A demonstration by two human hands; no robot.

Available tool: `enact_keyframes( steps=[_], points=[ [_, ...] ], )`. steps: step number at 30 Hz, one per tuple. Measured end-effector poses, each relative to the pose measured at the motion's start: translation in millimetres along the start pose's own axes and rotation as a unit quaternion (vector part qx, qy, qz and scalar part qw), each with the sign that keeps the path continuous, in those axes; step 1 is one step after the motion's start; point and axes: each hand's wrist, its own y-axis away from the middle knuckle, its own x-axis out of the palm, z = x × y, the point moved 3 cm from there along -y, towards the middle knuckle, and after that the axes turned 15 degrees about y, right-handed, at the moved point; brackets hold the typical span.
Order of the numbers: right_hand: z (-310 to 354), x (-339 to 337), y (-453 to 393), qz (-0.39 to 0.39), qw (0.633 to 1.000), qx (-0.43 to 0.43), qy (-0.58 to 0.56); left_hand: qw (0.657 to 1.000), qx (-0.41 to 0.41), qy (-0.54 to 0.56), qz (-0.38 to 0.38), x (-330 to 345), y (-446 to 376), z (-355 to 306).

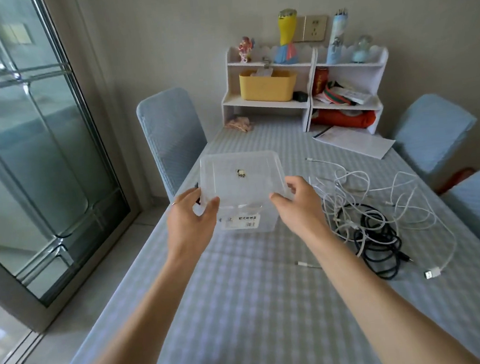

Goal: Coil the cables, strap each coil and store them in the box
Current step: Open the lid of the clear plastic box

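A long table (243, 310) covered with a pale blue checked cloth was seen running away from the camera, with blue-covered chairs (172, 135) set at its sides and a white shelf unit (306, 90) stood at its far end against the wall. A yellow bin (267, 85) was kept on the left shelf, and a sheet of paper (353, 141) was laid just in front of the unit. A clear plastic box (245, 207) with a printed label on its near wall was placed near the middle of the table, and above it a clear lid (241, 176) was held tilted by both hands. The lid's near left corner was pinched by the left hand (191, 217), its thumb laid over the top and its fingers curled round the edge; a ring was worn on one finger. The near right corner was gripped likewise by the right hand (298, 203), thumb pointed inward along the rim. To the right of the box, apart from both hands, a loose tangle of white cables (378, 196) was spread across the cloth, and a black cable (378, 242) was heaped in its nearer part. A white USB plug (432, 273) was left at the tangle's nearest end.
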Motion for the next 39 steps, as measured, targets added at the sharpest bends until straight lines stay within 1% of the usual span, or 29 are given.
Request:
enact_keyframes(
  steps=[1, 2, 3, 4, 6, 7, 8, 9, 11, 12, 13, 15, 16, 17, 18, 20, 22, 24, 26, 28, 30, 32, 35, 37, 39],
  points=[
    [-1.3, -1.8, 1.4, -0.010, 1.000, 0.000, -0.023, 1.000, 0.003, 0.009, -0.004, 0.8, 1.4, -1.4],
    [-2.4, -2.9, 2.5, -0.016, 0.999, -0.002, -0.050, 0.999, -0.017, 0.026, -0.015, 0.0, 1.0, 0.9],
    [-3.3, -3.6, 3.8, -0.017, 0.997, -0.004, -0.076, 0.996, -0.053, 0.072, -0.029, -2.1, 1.2, 2.9],
    [-3.6, -3.8, 4.7, -0.015, 0.995, -0.007, -0.097, 0.983, -0.107, 0.143, -0.037, -4.3, 0.7, 5.9],
    [-0.6, -1.3, 5.3, -0.001, 0.994, -0.028, -0.108, 0.927, -0.209, 0.310, -0.033, -10.8, 2.7, 8.7],
    [1.1, 0.7, 5.6, 0.005, 0.994, -0.043, -0.097, 0.901, -0.240, 0.360, -0.025, -13.8, 3.8, 10.0],
    [3.3, 3.9, 6.6, 0.011, 0.995, -0.059, -0.078, 0.885, -0.258, 0.386, -0.023, -18.9, 4.5, 13.0],
    [6.8, 8.2, 8.5, 0.013, 0.996, -0.075, -0.055, 0.877, -0.264, 0.400, -0.029, -26.3, 6.5, 14.6],
    [11.5, 15.6, 11.9, 0.007, 0.993, -0.115, -0.004, 0.874, -0.244, 0.417, -0.052, -37.5, 11.2, 16.0],
    [15.5, 23.2, 13.3, 0.016, 0.989, -0.144, 0.034, 0.879, -0.222, 0.416, -0.071, -45.9, 14.2, 16.9],
    [18.5, 31.4, 14.7, 0.035, 0.980, -0.176, 0.090, 0.891, -0.184, 0.404, -0.089, -53.5, 16.7, 17.5],
    [20.7, 51.5, 16.8, 0.080, 0.939, -0.238, 0.237, 0.935, -0.072, 0.331, -0.107, -69.3, 21.3, 16.8],
    [20.0, 58.2, 16.0, 0.082, 0.917, -0.255, 0.296, 0.954, -0.012, 0.281, -0.099, -74.4, 24.0, 15.4],
    [19.6, 61.2, 14.2, 0.072, 0.904, -0.264, 0.329, 0.970, 0.038, 0.224, -0.084, -77.7, 27.2, 14.8],
    [19.8, 62.6, 12.2, 0.057, 0.901, -0.267, 0.337, 0.982, 0.079, 0.161, -0.067, -81.1, 32.5, 15.5],
    [18.2, 61.1, 6.1, 0.026, 0.908, -0.257, 0.330, 0.989, 0.127, 0.064, -0.040, -84.8, 42.1, 20.4],
    [12.9, 57.2, -1.3, 0.014, 0.915, -0.238, 0.325, 0.988, 0.154, 0.022, -0.021, -84.8, 49.6, 27.7],
    [8.2, 51.3, -7.1, -0.008, 0.923, -0.232, 0.307, 0.979, 0.201, -0.021, 0.016, -80.5, 53.5, 37.2],
    [3.8, 41.7, -8.9, -0.025, 0.927, -0.232, 0.295, 0.967, 0.234, -0.071, 0.076, -67.7, 54.3, 47.7],
    [3.1, 34.2, -10.4, -0.039, 0.927, -0.250, 0.278, 0.957, 0.220, -0.114, 0.148, -51.9, 50.5, 54.4],
    [0.7, 28.2, -10.5, -0.044, 0.926, -0.267, 0.263, 0.949, 0.181, -0.138, 0.219, -32.1, 48.3, 60.3],
    [-3.4, 22.4, -9.5, -0.045, 0.925, -0.280, 0.252, 0.939, 0.146, -0.138, 0.280, -15.5, 45.1, 64.6],
    [-12.4, 12.7, -5.0, -0.042, 0.926, -0.289, 0.238, 0.916, 0.120, -0.140, 0.357, 0.9, 35.5, 67.0],
    [-20.8, 5.7, -2.6, -0.038, 0.925, -0.298, 0.233, 0.914, 0.088, -0.128, 0.374, 5.8, 29.7, 67.7],
    [-29.1, 1.6, 0.8, -0.036, 0.921, -0.307, 0.235, 0.930, 0.074, -0.099, 0.347, 6.2, 28.0, 67.6]
  ],
)
